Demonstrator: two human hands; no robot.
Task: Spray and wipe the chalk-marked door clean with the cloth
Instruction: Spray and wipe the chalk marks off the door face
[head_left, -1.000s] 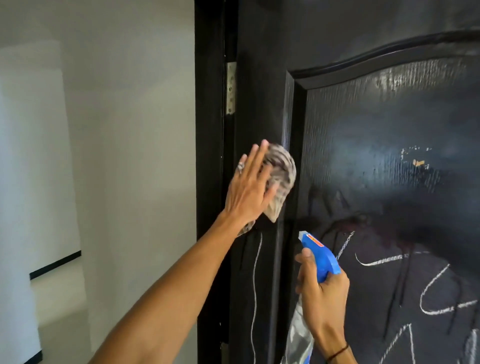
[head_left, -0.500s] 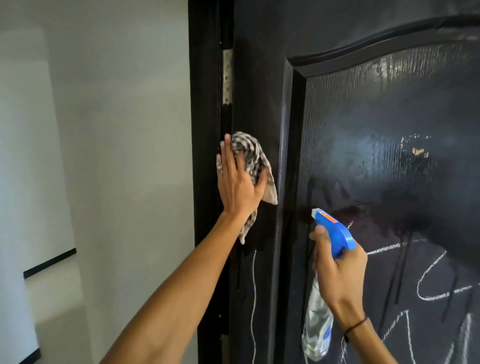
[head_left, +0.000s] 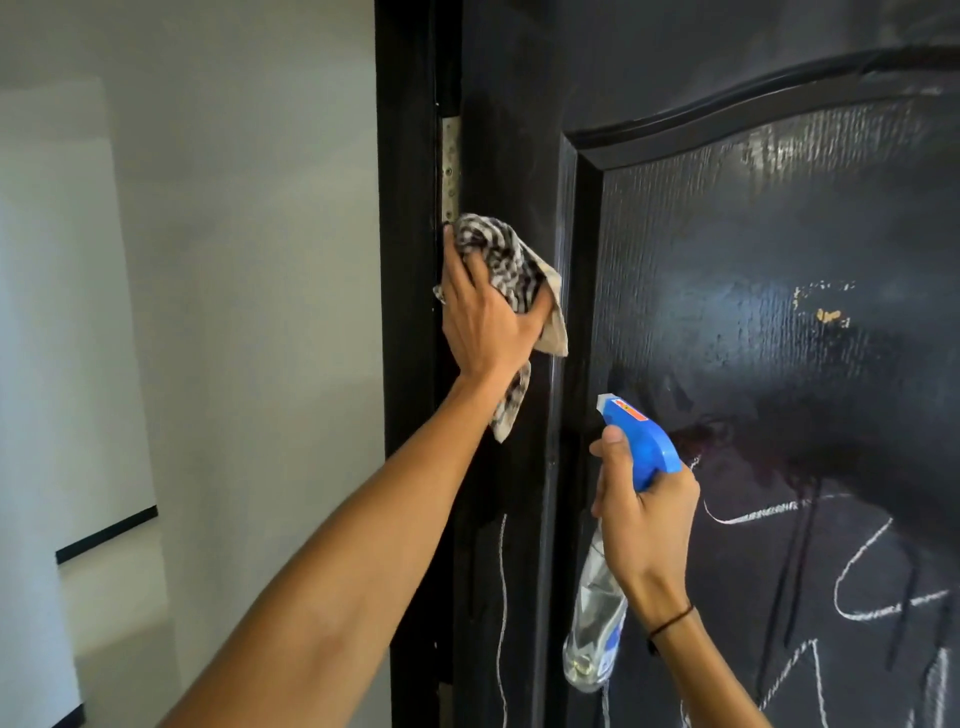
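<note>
The black door (head_left: 753, 260) fills the right of the view, its upper panel wet and shiny. White chalk marks (head_left: 872, 587) cover the lower right, and a thin chalk line (head_left: 503, 582) runs down the left stile. My left hand (head_left: 485, 325) presses a black-and-white patterned cloth (head_left: 506, 262) flat against the stile near the hinge edge. My right hand (head_left: 644, 525) grips a clear spray bottle (head_left: 595, 629) with a blue trigger head (head_left: 641, 441), nozzle pointing up-left, close to the panel.
A metal hinge (head_left: 450, 166) sits just above the cloth on the black door frame (head_left: 405, 208). A pale wall (head_left: 234, 260) with a black skirting strip (head_left: 104, 532) lies to the left.
My left hand slid the cloth left from the panel moulding to the hinge edge of the stile. My right hand rose slightly with the bottle.
</note>
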